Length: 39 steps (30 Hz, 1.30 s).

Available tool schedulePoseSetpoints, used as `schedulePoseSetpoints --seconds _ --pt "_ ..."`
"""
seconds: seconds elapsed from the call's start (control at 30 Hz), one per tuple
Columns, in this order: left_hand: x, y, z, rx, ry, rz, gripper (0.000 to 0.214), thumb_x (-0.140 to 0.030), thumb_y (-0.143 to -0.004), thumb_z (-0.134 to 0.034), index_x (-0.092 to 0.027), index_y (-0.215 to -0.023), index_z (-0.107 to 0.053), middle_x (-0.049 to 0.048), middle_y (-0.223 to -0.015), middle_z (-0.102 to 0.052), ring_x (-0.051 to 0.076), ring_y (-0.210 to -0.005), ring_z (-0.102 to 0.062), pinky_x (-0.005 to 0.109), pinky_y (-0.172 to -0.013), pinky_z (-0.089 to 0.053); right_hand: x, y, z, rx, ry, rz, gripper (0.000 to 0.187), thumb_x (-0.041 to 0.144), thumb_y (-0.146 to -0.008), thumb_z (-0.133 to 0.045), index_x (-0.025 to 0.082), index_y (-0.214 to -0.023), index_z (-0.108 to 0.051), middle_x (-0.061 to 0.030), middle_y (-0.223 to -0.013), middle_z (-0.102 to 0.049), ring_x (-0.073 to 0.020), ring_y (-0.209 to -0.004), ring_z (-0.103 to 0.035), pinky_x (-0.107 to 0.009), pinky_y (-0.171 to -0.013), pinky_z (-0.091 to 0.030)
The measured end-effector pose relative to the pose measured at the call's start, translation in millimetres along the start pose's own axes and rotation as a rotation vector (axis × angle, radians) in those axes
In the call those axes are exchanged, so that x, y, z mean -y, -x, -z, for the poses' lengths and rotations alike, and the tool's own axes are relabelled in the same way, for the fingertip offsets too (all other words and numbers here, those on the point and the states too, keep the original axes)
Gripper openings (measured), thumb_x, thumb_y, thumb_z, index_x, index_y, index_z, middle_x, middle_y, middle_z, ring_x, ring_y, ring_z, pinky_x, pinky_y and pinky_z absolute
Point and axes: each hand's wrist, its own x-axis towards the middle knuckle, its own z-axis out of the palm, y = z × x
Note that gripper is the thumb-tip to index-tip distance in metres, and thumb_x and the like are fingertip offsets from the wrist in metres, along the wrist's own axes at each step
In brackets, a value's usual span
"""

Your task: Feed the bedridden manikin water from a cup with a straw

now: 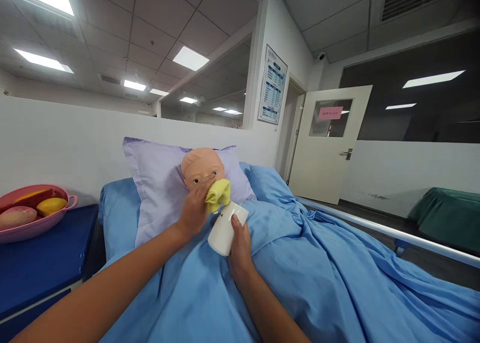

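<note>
A manikin's head [202, 163] rests on a lilac pillow [157, 183], its eyes open and its lower face hidden. My left hand [195, 205] grips a yellow cloth [218, 195] in front of the manikin's nose and mouth; whether the cloth touches the skin I cannot tell. Just below, my right hand [240, 245] is wrapped round a white cup [227, 230], which is tilted with its upper end toward the cloth. What the cup contains is hidden from view. Blue bedding [292, 263] covers the manikin's body beneath both hands.
On the left, a pink basket [56, 222] of fruit stands on a blue bedside cabinet [48, 258]. A bed rail [375, 228] runs along the right side. Beyond it are an open door [326, 158] and a green-covered item [446, 223]. A low white wall [86, 143] backs the bed.
</note>
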Motion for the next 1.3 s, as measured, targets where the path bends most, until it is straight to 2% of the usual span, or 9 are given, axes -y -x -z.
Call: schedulePoseSetpoints --seconds 0.17,0.3,0.5,0.6,0.8,0.87,0.97,1.13,1.3 --pt "6.7 2.6 -18.8 0.224 -0.248 -0.249 0.040 -0.011 -0.097 -0.039 -0.010 -0.135 -0.052 0.0176 -0.136 -0.061 0.026 -0.134 -0.052 0.049 -0.112 -0.045 -0.1 -0.5 -1.9 -0.027 -0.015 0.060 0.049 0.052 -0.082 -0.068 0.021 -0.120 -0.062 -0.0014 -0.091 -0.072 -0.0181 -0.073 -0.066 -0.028 -0.063 -0.053" --pt "11.6 21.0 -19.6 0.277 -0.372 -0.316 0.041 -0.011 -0.098 -0.038 -0.006 -0.136 -0.052 0.0180 -0.136 -0.061 0.026 -0.131 -0.054 0.045 -0.111 -0.046 0.6 -0.7 -1.7 0.008 -0.048 0.059 0.048 0.049 -0.085 -0.066 0.021 -0.124 -0.061 -0.0044 -0.105 -0.073 -0.0204 -0.086 -0.067 -0.031 -0.073 -0.055" --pt "18.0 49.1 -5.0 0.319 -0.306 -0.312 0.042 -0.012 -0.099 -0.038 -0.009 -0.140 -0.048 0.0163 -0.138 -0.061 0.023 -0.133 -0.052 0.042 -0.108 -0.050 -0.6 -1.0 -1.5 0.008 -0.058 0.045 0.046 0.049 -0.084 -0.068 0.021 -0.120 -0.061 -0.0031 -0.098 -0.074 -0.0206 -0.081 -0.068 -0.031 -0.068 -0.055" --pt "19.7 53.0 5.6 0.293 -0.224 -0.290 0.043 -0.011 -0.098 -0.039 -0.011 -0.140 -0.047 0.0154 -0.136 -0.062 0.022 -0.134 -0.051 0.044 -0.108 -0.050 -0.6 -1.3 -2.1 0.006 -0.054 0.025 0.049 0.049 -0.082 -0.071 0.021 -0.120 -0.060 -0.0026 -0.095 -0.074 -0.0202 -0.077 -0.068 -0.031 -0.066 -0.056" --pt "10.0 12.1 11.9 0.055 -0.056 -0.249 0.047 -0.006 -0.096 -0.038 -0.017 -0.141 -0.045 0.0156 -0.143 -0.055 0.024 -0.143 -0.039 0.053 -0.113 -0.044 -0.1 -2.4 -1.7 0.016 0.000 0.033 0.054 0.051 -0.081 -0.070 0.023 -0.126 -0.058 -0.0034 -0.100 -0.074 -0.0204 -0.078 -0.069 -0.031 -0.068 -0.056" --pt "7.4 -1.6 4.5 0.069 -0.094 -0.293 0.043 -0.008 -0.096 -0.041 -0.015 -0.138 -0.048 0.0161 -0.142 -0.057 0.026 -0.144 -0.038 0.053 -0.113 -0.044 -1.2 -3.5 -0.9 -0.001 0.007 0.036 0.055 0.051 -0.081 -0.070 0.022 -0.126 -0.059 -0.0033 -0.099 -0.074 -0.0200 -0.076 -0.069 -0.031 -0.068 -0.056" --pt "9.6 -5.6 -8.4 0.180 -0.221 -0.368 0.036 -0.010 -0.097 -0.042 -0.011 -0.131 -0.055 0.0167 -0.137 -0.061 0.027 -0.140 -0.044 0.051 -0.112 -0.046 -3.3 -4.8 0.1 -0.004 0.011 0.053 0.053 0.051 -0.081 -0.070 0.023 -0.124 -0.059 -0.0023 -0.102 -0.074 -0.0194 -0.078 -0.069 -0.031 -0.069 -0.055" --pt "21.9 24.1 -12.2 0.252 -0.293 -0.337 0.039 -0.011 -0.098 -0.041 -0.007 -0.134 -0.053 0.0178 -0.134 -0.063 0.025 -0.132 -0.054 0.048 -0.111 -0.047 -4.5 -3.8 -0.5 -0.011 0.020 0.060 0.047 0.051 -0.082 -0.070 0.023 -0.118 -0.061 -0.0009 -0.096 -0.073 -0.0191 -0.076 -0.068 -0.029 -0.065 -0.054" --pt "19.8 56.0 0.3 0.264 -0.090 -0.195 0.045 -0.005 -0.094 -0.038 -0.013 -0.135 -0.055 0.0148 -0.133 -0.064 0.023 -0.130 -0.055 0.047 -0.108 -0.050 -4.6 -1.9 -0.5 0.004 0.037 0.040 0.049 0.053 -0.081 -0.071 0.023 -0.118 -0.059 -0.0015 -0.095 -0.073 -0.0204 -0.078 -0.068 -0.030 -0.066 -0.055"
